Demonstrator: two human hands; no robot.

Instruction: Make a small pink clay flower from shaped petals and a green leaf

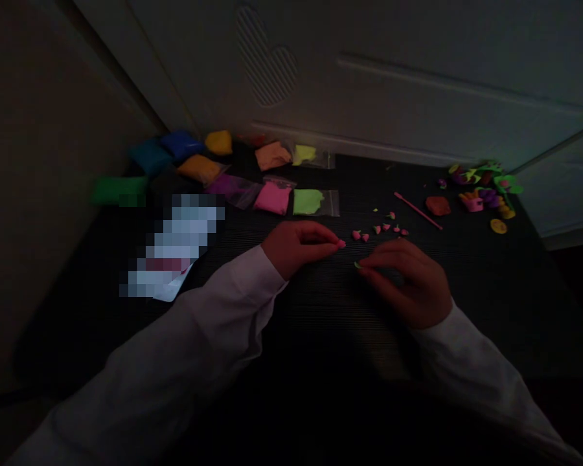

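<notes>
Between the thumb and fingertips of my left hand is a small pink clay piece. My right hand pinches a tiny green clay piece, a short way to the right of the pink one and apart from it. Just beyond my hands, several small pink clay pieces with green tops lie on the dark table. A little farther off is a loose green speck. A pink modelling tool rests behind my right hand, beside a red clay lump.
Bags of coloured clay, among them a pink bag and a light green bag, lie along the back left. A lit, blurred-out phone-like screen is at the left. Finished-looking clay figures cluster at the right, near a yellow disc. A pale panel rises behind.
</notes>
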